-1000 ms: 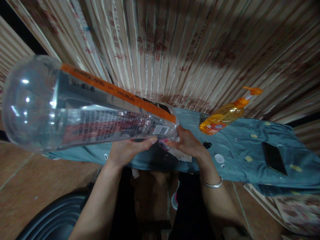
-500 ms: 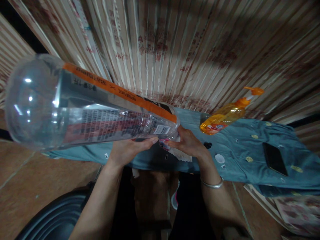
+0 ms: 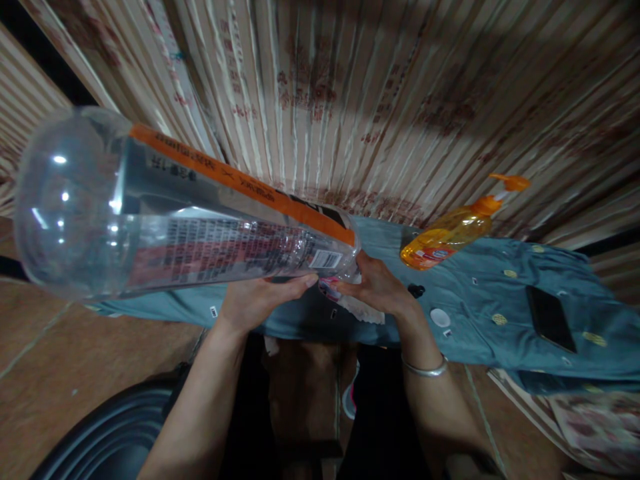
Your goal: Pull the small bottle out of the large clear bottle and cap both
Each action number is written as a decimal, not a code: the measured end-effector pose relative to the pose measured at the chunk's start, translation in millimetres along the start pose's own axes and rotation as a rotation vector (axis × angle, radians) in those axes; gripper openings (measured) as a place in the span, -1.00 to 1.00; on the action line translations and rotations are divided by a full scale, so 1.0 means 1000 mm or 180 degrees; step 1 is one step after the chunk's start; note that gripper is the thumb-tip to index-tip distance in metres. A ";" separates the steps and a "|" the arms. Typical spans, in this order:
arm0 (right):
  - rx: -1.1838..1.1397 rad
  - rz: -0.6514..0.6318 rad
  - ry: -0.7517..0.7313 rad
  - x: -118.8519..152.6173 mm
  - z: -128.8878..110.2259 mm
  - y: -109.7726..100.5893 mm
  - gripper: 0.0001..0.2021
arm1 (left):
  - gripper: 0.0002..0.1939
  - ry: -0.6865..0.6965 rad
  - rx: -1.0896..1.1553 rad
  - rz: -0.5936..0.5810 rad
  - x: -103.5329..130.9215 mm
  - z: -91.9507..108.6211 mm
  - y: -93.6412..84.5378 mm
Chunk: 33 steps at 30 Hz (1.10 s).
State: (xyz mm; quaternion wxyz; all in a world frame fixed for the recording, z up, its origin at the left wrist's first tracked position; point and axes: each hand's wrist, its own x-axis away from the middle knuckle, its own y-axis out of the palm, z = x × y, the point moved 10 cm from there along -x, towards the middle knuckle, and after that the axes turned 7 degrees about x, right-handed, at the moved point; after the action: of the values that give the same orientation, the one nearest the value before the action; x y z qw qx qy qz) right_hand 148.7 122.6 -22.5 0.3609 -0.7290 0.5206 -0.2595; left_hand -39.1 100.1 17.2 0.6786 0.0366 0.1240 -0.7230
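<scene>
A large clear plastic bottle (image 3: pixel 215 220) with an orange strip and a barcode on its label lies tilted across the view, its rounded base toward me at the left. My left hand (image 3: pixel 260 300) grips it from below, thumb along the underside and fingers hidden behind. At its narrow right end, my right hand (image 3: pixel 375 283) is closed around the neck area, which the fingers partly cover. Beneath that hand shows a whitish, crinkled piece (image 3: pixel 365 311) like tissue or film, with a bit of pink print; I cannot tell whether it is held.
On the teal cloth (image 3: pixel 480 287) stands an orange pump bottle (image 3: pixel 445 237). Near it are a small black object (image 3: pixel 416 291), a white round disc (image 3: pixel 440 318) and a black phone (image 3: pixel 550 318). A pleated curtain (image 3: pixel 325 100) hangs behind; a black ribbed tub (image 3: pixel 110 433) is at lower left.
The clear bottle's base has shifted very slightly to the right. Both hands keep the same hold and place.
</scene>
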 end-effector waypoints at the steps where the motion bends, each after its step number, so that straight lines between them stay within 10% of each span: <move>1: 0.0004 0.0000 -0.0004 0.000 -0.001 0.000 -0.47 | -0.81 0.0019 0.0010 -0.0011 0.000 0.001 0.000; 33: 0.0056 0.0014 -0.0027 -0.001 -0.003 0.000 -0.48 | -0.67 -0.0188 -0.0118 0.0247 0.002 -0.010 -0.010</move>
State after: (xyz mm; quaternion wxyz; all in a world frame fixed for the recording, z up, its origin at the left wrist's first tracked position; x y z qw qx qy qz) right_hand 146.4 122.5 -21.0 0.3701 -0.7257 0.5183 -0.2602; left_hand -50.5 101.1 8.7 0.7100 0.0074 0.1158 -0.6946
